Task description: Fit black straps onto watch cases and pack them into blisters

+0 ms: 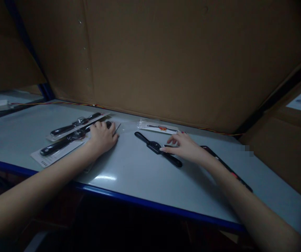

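A loose black watch [155,147] lies stretched out on the grey table [129,175], its strap running from upper left to lower right. My right hand [186,147] rests over its middle, fingers apart, thumb tip touching the watch case. My left hand [102,136] lies curled on the end of a black watch on a white card [58,148]; its fingers are folded over the strap end. A second carded watch [74,125] lies just behind it.
A small packaged watch [158,127] lies near the cardboard wall [166,59] at the back. A long dark strip [226,166] runs under my right forearm. The table's blue front edge [145,203] is close to me. Coloured wires [69,103] run along the back.
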The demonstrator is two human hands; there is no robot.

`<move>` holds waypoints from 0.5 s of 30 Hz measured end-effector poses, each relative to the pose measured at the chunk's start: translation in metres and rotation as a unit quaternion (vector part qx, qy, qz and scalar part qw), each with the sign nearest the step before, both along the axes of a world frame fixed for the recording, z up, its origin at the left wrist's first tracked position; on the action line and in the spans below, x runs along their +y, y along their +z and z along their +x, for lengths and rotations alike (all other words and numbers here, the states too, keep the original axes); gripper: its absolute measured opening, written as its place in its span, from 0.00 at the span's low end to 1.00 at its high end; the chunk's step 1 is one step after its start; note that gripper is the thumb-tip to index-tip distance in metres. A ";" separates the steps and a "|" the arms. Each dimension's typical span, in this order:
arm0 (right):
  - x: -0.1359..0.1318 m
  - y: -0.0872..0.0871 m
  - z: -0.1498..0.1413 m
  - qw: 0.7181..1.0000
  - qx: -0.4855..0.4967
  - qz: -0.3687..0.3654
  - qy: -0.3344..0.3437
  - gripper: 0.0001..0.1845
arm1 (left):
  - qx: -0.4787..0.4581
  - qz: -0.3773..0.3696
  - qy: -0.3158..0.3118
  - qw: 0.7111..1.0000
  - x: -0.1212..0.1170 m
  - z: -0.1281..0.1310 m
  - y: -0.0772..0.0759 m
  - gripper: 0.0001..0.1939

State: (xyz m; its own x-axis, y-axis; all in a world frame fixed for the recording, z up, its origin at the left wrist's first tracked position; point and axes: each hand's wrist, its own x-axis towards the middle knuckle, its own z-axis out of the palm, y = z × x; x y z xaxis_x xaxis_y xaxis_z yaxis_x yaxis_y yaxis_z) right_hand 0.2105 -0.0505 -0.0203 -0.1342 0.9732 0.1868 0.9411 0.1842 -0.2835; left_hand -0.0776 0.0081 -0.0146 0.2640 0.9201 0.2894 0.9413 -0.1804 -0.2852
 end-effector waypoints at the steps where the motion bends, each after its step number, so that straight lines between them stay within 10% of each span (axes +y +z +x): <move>1: -0.001 -0.003 -0.006 1.000 -0.009 0.016 0.006 0.26 | -0.002 0.013 -0.009 1.000 -0.001 0.002 0.003 0.31; 10: -0.011 -0.006 -0.033 0.998 -0.025 -0.044 0.033 0.22 | -0.034 0.041 -0.188 0.981 -0.018 0.052 0.043 0.16; 15: -0.008 -0.003 -0.030 0.978 0.151 -0.146 0.002 0.22 | -0.127 0.030 -0.275 0.953 -0.022 0.076 0.055 0.13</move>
